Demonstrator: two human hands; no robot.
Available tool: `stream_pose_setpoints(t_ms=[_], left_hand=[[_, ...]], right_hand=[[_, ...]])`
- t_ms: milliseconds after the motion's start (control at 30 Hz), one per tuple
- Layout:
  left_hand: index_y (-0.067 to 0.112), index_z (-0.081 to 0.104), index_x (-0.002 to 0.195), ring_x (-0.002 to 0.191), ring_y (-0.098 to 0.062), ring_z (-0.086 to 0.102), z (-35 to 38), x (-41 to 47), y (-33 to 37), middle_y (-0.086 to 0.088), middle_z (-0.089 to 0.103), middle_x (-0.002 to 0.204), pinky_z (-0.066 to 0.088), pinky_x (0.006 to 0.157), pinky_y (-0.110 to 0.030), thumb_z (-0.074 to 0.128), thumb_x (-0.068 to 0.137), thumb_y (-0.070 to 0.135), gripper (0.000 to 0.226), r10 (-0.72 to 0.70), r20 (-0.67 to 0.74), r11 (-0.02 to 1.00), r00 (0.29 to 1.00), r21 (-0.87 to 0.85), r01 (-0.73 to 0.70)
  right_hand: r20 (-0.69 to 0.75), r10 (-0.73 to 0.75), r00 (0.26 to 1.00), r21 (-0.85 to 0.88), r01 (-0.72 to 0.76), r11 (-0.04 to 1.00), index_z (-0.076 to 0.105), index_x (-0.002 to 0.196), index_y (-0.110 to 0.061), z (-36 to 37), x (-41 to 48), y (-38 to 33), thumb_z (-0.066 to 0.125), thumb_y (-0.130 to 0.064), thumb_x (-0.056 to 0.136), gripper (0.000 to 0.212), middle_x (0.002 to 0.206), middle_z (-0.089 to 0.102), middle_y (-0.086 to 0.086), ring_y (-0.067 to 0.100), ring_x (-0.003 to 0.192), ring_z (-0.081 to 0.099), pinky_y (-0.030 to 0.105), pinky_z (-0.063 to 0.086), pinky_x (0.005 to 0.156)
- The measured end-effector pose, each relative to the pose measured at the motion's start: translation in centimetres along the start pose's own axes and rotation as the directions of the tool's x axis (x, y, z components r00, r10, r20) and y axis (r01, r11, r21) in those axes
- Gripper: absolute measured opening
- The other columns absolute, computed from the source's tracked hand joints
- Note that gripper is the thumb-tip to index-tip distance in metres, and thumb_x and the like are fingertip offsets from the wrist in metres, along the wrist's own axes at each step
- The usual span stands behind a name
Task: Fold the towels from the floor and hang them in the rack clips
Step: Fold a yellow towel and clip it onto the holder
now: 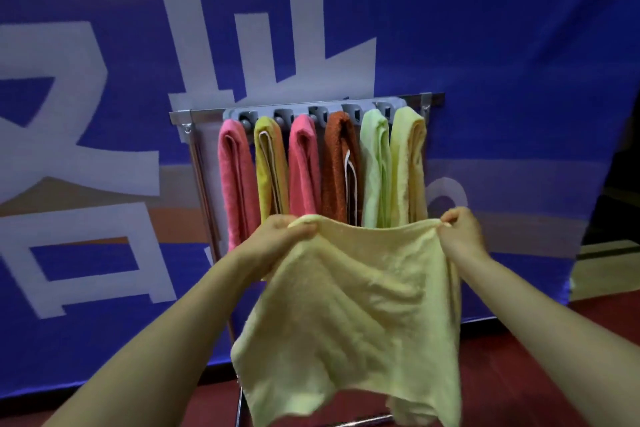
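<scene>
- The left hand [284, 236] is pinching one top corner of a pale yellow towel [349, 315], fingers curled over the edge.
- The right hand [460, 232] is gripping the opposite top corner, fingers clenched round the cloth.
- The towel is hanging spread between both hands, draping down below them.
- Just beyond the hands, six folded towels [322, 166] are hanging from the rack clips [313, 113].

I saw the rack [433, 99] carrying six folded towels [337, 166] side by side in its clips [282, 113]; its leg stood on the red floor [620, 308].
</scene>
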State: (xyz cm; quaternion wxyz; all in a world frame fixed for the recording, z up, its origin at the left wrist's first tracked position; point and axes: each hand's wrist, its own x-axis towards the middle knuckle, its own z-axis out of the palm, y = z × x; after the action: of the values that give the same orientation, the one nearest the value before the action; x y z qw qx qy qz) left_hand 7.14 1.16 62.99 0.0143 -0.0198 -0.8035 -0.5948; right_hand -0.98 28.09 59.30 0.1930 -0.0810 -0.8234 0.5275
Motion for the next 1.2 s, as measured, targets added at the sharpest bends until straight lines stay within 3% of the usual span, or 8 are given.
stream_pose_setpoints(t_ms=[233, 500, 633, 733, 833, 933, 1067, 1200], left_hand=[[0.006, 0.061, 0.091, 0.077, -0.02, 0.064, 4.6, 2.6, 4.8, -0.009, 0.07, 0.072, 0.052, 0.073, -0.031, 0.041, 0.098, 0.038, 0.038, -0.216, 0.016, 0.774, 0.976, -0.607, 0.181], [-0.006, 0.052, 0.109, 0.08, -0.02, 0.059, 7.1, 4.5, 5.7, -0.014, 0.058, 0.09, 0.052, 0.074, -0.031, 0.038, 0.1, 0.029, 0.038, -0.295, -0.05, 0.656, 0.954, -0.737, 0.164], [-0.002, 0.05, 0.083, 0.058, -0.017, 0.06, 7.6, 4.1, 5.8, -0.01, 0.055, 0.078, 0.051, 0.04, -0.021, 0.036, 0.101, 0.025, 0.035, -0.344, 0.007, 0.582, 0.939, -0.783, 0.219], [-0.006, 0.052, 0.108, 0.096, -0.026, 0.064, 7.9, 3.4, 5.8, -0.022, 0.061, 0.1, 0.057, 0.068, -0.03, 0.029, 0.103, 0.022, 0.037, -0.304, 0.035, 0.494, 0.952, -0.849, 0.189], [0.004, 0.049, 0.103, 0.076, -0.019, 0.067, 7.1, 2.3, 5.2, -0.016, 0.066, 0.083, 0.057, 0.062, -0.031, 0.038, 0.098, 0.037, 0.035, -0.255, 0.019, 0.724, 0.967, -0.659, 0.204], [0.019, 0.045, 0.118, 0.101, -0.018, 0.06, 6.1, 1.2, 4.4, -0.009, 0.057, 0.125, 0.05, 0.085, -0.029, 0.05, 0.09, 0.045, 0.038, 0.005, -0.055, 0.935, 0.998, -0.354, -0.024], [0.035, 0.052, 0.118, 0.109, 0.006, 0.054, 5.5, -0.1, 3.8, 0.016, 0.058, 0.118, 0.045, 0.088, -0.012, 0.068, 0.083, 0.019, 0.042, 0.375, 0.093, 0.926, 0.922, -0.08, -0.369], [0.023, 0.067, 0.099, 0.078, 0.004, 0.058, 4.2, 0.0, 4.9, 0.005, 0.068, 0.09, 0.045, 0.073, -0.01, 0.055, 0.091, 0.009, 0.02, 0.533, -0.112, 0.843, 0.839, 0.161, -0.514]], right_hand=[[0.341, -0.113, 0.933, 0.035, 0.108, 0.994, 0.05, 0.075, -0.024, 2.1, -3.3, 0.2, 0.05, -0.002, 0.087, 0.025, 0.09, 0.058, 0.005, 0.018, 0.079, 0.052, 0.023, 0.037, 0.058], [0.567, -0.353, 0.744, 0.404, 0.122, 0.907, 0.056, 0.113, -0.029, 0.2, -7.3, -3.8, 0.068, -0.054, 0.069, 0.052, 0.104, 0.066, -0.011, 0.004, 0.097, 0.061, 0.027, 0.049, 0.085], [0.366, -0.424, 0.828, 0.283, 0.335, 0.899, 0.055, 0.099, -0.039, 1.0, -7.1, -3.9, 0.06, -0.017, 0.084, 0.027, 0.098, 0.066, -0.009, 0.008, 0.096, 0.062, 0.031, 0.052, 0.084], [0.237, -0.41, 0.881, 0.373, 0.307, 0.876, 0.059, 0.087, -0.026, 1.2, -6.1, -4.8, 0.041, 0.006, 0.086, 0.037, 0.088, 0.063, -0.005, 0.012, 0.088, 0.059, 0.02, 0.046, 0.075], [0.237, -0.421, 0.876, 0.273, 0.356, 0.894, 0.059, 0.083, -0.019, 1.2, -4.8, -6.3, 0.04, 0.002, 0.088, 0.028, 0.082, 0.061, 0.0, 0.012, 0.08, 0.055, 0.021, 0.041, 0.068], [0.29, -0.397, 0.871, 0.218, 0.344, 0.913, 0.055, 0.059, -0.022, 1.8, -3.8, -7.7, 0.049, -0.016, 0.091, 0.033, 0.059, 0.052, -0.004, 0.013, 0.06, 0.047, 0.029, 0.035, 0.061], [0.357, -0.385, 0.851, 0.235, 0.317, 0.919, 0.043, 0.048, -0.022, 2.9, -3.5, -9.4, 0.058, -0.016, 0.085, 0.04, 0.048, 0.041, -0.006, 0.012, 0.053, 0.039, 0.029, 0.03, 0.057], [0.428, -0.413, 0.804, 0.252, 0.333, 0.909, 0.038, 0.042, -0.021, 3.0, -3.6, -10.5, 0.063, -0.015, 0.082, 0.048, 0.04, 0.031, -0.01, 0.005, 0.043, 0.03, 0.028, 0.023, 0.05]])
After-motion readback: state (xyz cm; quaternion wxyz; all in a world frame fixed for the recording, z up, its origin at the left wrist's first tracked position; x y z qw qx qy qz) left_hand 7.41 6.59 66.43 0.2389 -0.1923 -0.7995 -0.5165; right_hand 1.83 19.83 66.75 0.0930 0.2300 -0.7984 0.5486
